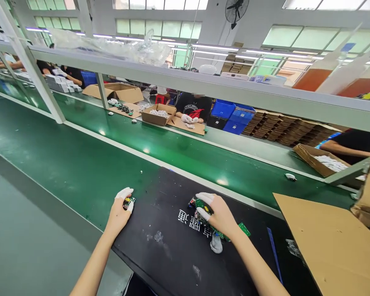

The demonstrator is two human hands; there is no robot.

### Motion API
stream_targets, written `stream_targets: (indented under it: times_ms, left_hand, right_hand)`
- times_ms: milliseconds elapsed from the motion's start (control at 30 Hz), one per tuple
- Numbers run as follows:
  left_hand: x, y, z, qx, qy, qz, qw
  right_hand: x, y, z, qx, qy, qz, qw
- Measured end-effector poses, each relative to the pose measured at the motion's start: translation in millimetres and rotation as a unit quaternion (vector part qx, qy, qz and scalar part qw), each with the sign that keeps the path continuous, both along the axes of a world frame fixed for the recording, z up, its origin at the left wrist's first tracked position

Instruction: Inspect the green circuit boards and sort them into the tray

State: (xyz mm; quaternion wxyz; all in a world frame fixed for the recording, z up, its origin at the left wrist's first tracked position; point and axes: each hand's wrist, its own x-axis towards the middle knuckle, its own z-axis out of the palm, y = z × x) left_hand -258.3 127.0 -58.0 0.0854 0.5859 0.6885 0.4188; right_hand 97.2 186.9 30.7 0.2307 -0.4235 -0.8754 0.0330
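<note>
My left hand (120,210), with white finger covers on, is at the left edge of a black mat (163,201). It is closed around a small circuit board (130,202) with a yellow part on it. My right hand (217,211), also in finger covers, is over a group of green circuit boards (200,205) on the mat. Its thumb and fingers curve around a board at the near end, and the palm hides part of the group. Another bare green board (244,229) and a greyish-white lump (216,243) lie beside that hand.
A blue strip (274,255) lies right of the boards, near a large cardboard sheet (329,238). Behind the mat runs a green conveyor (172,142) with a few small white pieces. A shelf beam (203,78) crosses above. A co-worker (193,109) sits opposite beside a cardboard box (158,114).
</note>
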Motion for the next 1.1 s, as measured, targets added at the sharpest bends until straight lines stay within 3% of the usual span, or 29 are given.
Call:
stream_targets:
  times_ms: [233, 300, 400, 500, 633, 733, 833, 933, 1100]
  left_hand:
    - [1.0, -11.0, 16.3, 0.019, 0.023, 0.080, 0.996]
    - [2.9, -22.4, 21.0, 0.020, 0.042, 0.062, 0.997]
    - [10.9, -46.8, 22.0, 0.010, 0.107, -0.015, 0.994]
    - [27.8, -72.8, 17.9, -0.026, 0.158, -0.012, 0.987]
    - [53.1, -93.4, 13.6, -0.079, 0.148, 0.059, 0.984]
    - [59.3, -95.9, 12.6, -0.073, 0.134, 0.057, 0.987]
    - [54.1, -93.9, 11.3, -0.067, 0.137, 0.029, 0.988]
    - [46.6, -91.6, 10.0, -0.064, 0.142, -0.015, 0.988]
    - [39.6, -90.7, 8.3, -0.062, 0.157, -0.061, 0.984]
  right_hand:
    - [66.3, -23.3, -18.3, 0.114, 0.079, -0.150, 0.979]
    - [83.5, -33.8, -22.6, 0.122, 0.092, -0.182, 0.971]
    - [102.7, -56.9, -27.2, 0.121, 0.106, -0.221, 0.962]
    - [113.8, -91.1, -33.8, 0.091, 0.135, -0.261, 0.951]
    - [122.4, -149.0, -53.8, 0.040, 0.127, -0.303, 0.944]
    - [127.3, -189.5, -75.7, 0.004, 0.056, -0.341, 0.938]
    - [126.5, -219.5, -92.8, -0.031, -0.009, -0.337, 0.941]
    - [116.2, -239.4, -97.4, -0.027, -0.014, -0.336, 0.941]
    - [92.6, -260.7, -88.9, -0.041, 0.067, -0.396, 0.915]
